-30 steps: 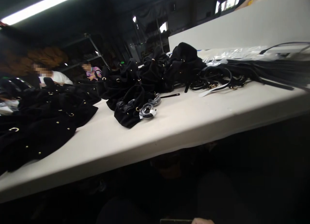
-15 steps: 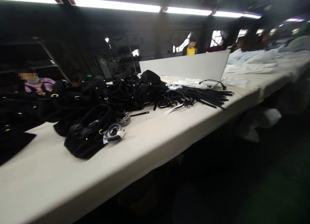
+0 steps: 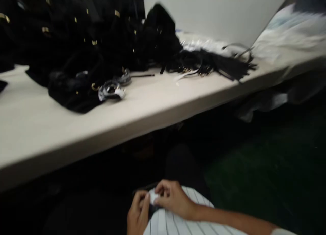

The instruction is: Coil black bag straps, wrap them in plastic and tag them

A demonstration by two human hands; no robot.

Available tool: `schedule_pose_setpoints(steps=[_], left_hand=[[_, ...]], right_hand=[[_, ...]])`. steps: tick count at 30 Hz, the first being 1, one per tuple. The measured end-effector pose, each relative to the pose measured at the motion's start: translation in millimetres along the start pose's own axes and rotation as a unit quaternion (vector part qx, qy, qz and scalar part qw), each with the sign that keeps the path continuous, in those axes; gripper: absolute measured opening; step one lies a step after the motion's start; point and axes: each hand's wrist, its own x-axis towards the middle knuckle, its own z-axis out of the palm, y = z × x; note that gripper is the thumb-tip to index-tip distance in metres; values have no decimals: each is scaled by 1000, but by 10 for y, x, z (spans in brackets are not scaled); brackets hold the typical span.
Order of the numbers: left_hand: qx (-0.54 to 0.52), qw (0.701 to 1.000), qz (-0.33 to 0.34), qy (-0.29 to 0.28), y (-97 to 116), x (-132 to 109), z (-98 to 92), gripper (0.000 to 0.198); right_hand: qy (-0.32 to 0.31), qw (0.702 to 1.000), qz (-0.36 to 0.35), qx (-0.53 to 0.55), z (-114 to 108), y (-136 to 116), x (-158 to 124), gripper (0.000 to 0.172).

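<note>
Low in the head view, in front of a white striped shirt, my two hands meet at a small white piece. My left hand pinches it from the left with thumb and finger. From the right, my right hand has curled fingers on its other edge. Blur hides what kind of thing the piece is. Something dark lies just behind and below the fingers, its shape unclear.
A long pale-topped table runs across in front of me. On it lie piled black bags with gold rings, plastic-wrapped coiled straps, and a bundle of black straps. A white board stands behind them.
The view has tipped down and come closer to the table edge. Both my hands, out of sight before, now show at the bottom with the small white piece.
</note>
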Motion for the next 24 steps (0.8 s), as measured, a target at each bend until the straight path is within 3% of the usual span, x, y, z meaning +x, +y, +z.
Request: schedule_pose_setpoints(steps=[6, 12, 18, 24], left_hand=[[-3, 1000, -21, 21, -342, -106, -44, 32], [32, 997, 2, 63, -331, -116, -38, 28], [47, 997, 14, 67, -319, -114, -16, 28], [99, 988, 79, 84, -340, -132, 17, 22]], right_hand=[[-41, 998, -6, -45, 28, 40, -7, 18], [-75, 996, 29, -29, 55, 15, 19, 21], [-71, 996, 52, -7, 51, 77, 70, 25], [-63, 997, 46, 2, 69, 130, 98, 25]])
